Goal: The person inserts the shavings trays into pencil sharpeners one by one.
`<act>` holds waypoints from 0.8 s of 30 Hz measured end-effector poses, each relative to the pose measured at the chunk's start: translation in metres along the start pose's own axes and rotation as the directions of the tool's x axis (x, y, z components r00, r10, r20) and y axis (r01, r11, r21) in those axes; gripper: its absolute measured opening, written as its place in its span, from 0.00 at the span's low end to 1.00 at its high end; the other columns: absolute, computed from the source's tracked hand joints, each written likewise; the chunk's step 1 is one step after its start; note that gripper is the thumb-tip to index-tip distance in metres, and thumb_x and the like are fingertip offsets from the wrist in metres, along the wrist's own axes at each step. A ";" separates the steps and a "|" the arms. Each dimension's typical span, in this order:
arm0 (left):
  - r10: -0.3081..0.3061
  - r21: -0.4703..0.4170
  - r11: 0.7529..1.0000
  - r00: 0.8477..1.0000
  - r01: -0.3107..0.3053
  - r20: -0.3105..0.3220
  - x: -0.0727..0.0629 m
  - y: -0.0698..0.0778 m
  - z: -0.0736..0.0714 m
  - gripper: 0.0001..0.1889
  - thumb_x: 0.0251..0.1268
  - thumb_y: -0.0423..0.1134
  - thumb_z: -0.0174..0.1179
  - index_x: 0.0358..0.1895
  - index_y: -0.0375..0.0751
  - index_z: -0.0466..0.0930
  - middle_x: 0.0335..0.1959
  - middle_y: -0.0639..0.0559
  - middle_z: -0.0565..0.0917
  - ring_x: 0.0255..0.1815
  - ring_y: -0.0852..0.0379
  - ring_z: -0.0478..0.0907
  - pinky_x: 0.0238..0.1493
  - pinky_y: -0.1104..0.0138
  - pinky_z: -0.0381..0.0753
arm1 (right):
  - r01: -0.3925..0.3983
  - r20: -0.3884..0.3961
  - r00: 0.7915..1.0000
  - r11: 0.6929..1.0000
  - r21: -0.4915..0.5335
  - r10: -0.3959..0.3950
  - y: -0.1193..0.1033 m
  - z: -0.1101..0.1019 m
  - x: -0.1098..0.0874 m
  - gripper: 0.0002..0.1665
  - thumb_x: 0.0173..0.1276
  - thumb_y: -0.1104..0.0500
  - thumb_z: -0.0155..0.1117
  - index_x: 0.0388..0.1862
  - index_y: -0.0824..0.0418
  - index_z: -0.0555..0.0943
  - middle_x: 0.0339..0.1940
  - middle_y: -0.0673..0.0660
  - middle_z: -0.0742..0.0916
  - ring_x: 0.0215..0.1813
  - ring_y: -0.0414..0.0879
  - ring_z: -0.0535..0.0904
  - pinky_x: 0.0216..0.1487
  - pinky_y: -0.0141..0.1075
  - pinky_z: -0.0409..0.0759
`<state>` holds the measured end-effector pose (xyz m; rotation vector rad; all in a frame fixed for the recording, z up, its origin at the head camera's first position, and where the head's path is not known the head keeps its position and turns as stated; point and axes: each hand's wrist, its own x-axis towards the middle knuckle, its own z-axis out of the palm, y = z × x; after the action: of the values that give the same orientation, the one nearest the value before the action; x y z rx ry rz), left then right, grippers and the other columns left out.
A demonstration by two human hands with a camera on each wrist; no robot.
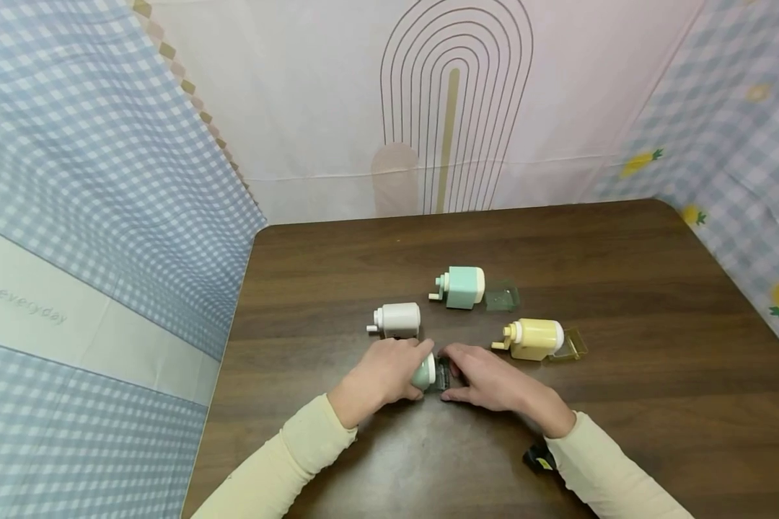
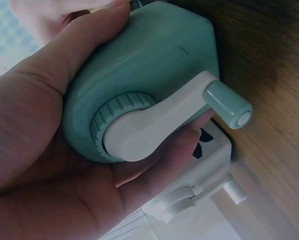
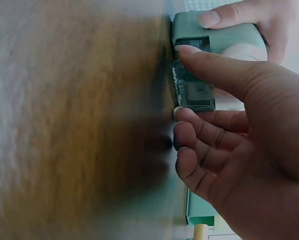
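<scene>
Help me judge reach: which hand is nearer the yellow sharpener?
Right. The right hand is to the near left of the yellow sharpener; the left hand is farther left, gripping a green sharpener.

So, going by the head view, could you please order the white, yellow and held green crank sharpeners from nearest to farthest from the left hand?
1. Green sharpener: in the left hand.
2. White sharpener: just beyond that hand.
3. Yellow sharpener: well off to the right.
</scene>
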<state>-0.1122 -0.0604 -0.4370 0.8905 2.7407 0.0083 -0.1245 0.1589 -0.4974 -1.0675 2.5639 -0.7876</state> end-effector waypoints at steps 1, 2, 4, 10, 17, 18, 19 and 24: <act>0.002 0.000 1.000 1.000 -0.002 0.000 0.000 0.000 0.000 0.33 0.53 0.55 0.83 0.57 0.47 0.75 0.48 0.51 0.87 0.44 0.51 0.86 0.44 0.58 0.86 | 0.004 -0.005 1.000 1.000 0.002 -0.004 0.000 0.001 0.000 0.24 0.66 0.50 0.81 0.49 0.58 0.77 0.33 0.47 0.77 0.33 0.37 0.71 0.36 0.35 0.73; 0.006 0.001 1.000 1.000 -0.006 -0.002 0.001 0.000 0.000 0.33 0.53 0.55 0.83 0.57 0.48 0.75 0.48 0.51 0.87 0.44 0.51 0.86 0.44 0.58 0.86 | 0.009 -0.010 1.000 1.000 0.004 -0.009 0.000 0.001 0.001 0.24 0.66 0.50 0.81 0.49 0.58 0.77 0.33 0.47 0.77 0.33 0.37 0.71 0.36 0.34 0.73; 0.012 0.000 1.000 1.000 -0.012 -0.008 0.002 0.000 0.001 0.33 0.53 0.54 0.83 0.56 0.48 0.75 0.48 0.52 0.87 0.44 0.51 0.86 0.44 0.58 0.85 | 0.017 -0.020 1.000 1.000 0.010 -0.017 -0.001 0.003 0.002 0.24 0.67 0.49 0.81 0.48 0.57 0.77 0.33 0.47 0.77 0.33 0.37 0.71 0.36 0.34 0.72; 0.033 -0.024 0.999 0.999 -0.034 -0.030 0.002 -0.001 0.002 0.32 0.53 0.52 0.83 0.55 0.46 0.75 0.46 0.52 0.87 0.43 0.51 0.86 0.44 0.59 0.85 | 0.059 -0.045 0.997 0.998 0.013 -0.058 -0.001 0.009 0.007 0.21 0.67 0.48 0.80 0.41 0.53 0.74 0.32 0.46 0.77 0.34 0.37 0.71 0.35 0.34 0.72; 0.048 -0.042 0.998 0.998 -0.050 -0.044 0.002 -0.001 0.003 0.32 0.54 0.51 0.83 0.55 0.45 0.75 0.46 0.52 0.87 0.44 0.51 0.86 0.45 0.59 0.86 | 0.073 -0.057 0.996 0.997 0.034 -0.071 -0.001 0.012 0.009 0.21 0.67 0.48 0.80 0.40 0.51 0.74 0.32 0.46 0.78 0.34 0.37 0.72 0.36 0.34 0.73; 0.046 -0.043 0.998 0.998 -0.048 -0.046 0.002 -0.001 0.003 0.32 0.53 0.51 0.84 0.55 0.45 0.75 0.46 0.52 0.87 0.43 0.51 0.86 0.45 0.59 0.86 | 0.075 -0.059 0.996 0.997 0.037 -0.073 -0.001 0.012 0.010 0.21 0.67 0.48 0.80 0.39 0.51 0.74 0.32 0.46 0.78 0.34 0.37 0.72 0.36 0.34 0.73; 0.045 -0.044 0.998 0.998 -0.047 -0.046 0.001 -0.002 0.003 0.32 0.53 0.51 0.84 0.55 0.45 0.75 0.46 0.51 0.87 0.43 0.51 0.86 0.45 0.59 0.86 | 0.078 -0.061 0.995 0.996 0.039 -0.076 -0.001 0.012 0.010 0.21 0.67 0.48 0.80 0.39 0.51 0.74 0.31 0.46 0.78 0.33 0.37 0.72 0.35 0.34 0.73; 0.042 -0.056 0.997 0.998 -0.044 -0.042 0.000 -0.003 0.002 0.31 0.53 0.50 0.84 0.54 0.45 0.75 0.46 0.51 0.86 0.44 0.52 0.86 0.46 0.59 0.85 | 0.099 -0.072 0.993 0.994 0.054 -0.095 0.000 0.014 0.012 0.21 0.66 0.49 0.81 0.37 0.51 0.74 0.30 0.46 0.78 0.32 0.36 0.71 0.34 0.33 0.73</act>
<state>-0.1129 -0.0630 -0.4393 0.9433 2.7439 0.1129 -0.1269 0.1445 -0.5089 -1.1745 2.5448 -0.9330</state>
